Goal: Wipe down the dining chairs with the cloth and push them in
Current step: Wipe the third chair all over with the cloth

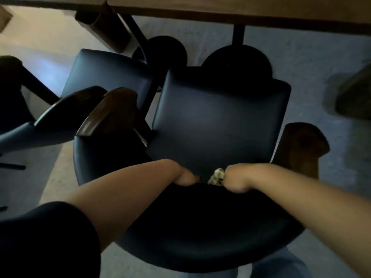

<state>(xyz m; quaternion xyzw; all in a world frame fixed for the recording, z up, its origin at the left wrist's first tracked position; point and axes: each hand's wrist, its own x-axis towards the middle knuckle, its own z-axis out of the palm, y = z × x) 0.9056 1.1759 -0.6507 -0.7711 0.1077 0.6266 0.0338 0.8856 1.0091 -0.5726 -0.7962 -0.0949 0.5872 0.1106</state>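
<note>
A dark blue dining chair (218,117) with wooden armrests stands right below me, its seat facing the table. Both my hands grip the top of its curved backrest (200,217). My left hand (183,175) curls over the rim, fingers hidden on the inner side. My right hand (237,180) curls over the rim too and holds a light patterned cloth (216,176), which sticks out between the two hands. The wooden table (220,11) edge runs across the top.
A second blue chair (106,75) stands to the left, its armrest (74,109) close to my chair's left armrest (108,111). A round table base (236,61) and a post lie ahead under the table. Grey carpet (321,63) spreads right.
</note>
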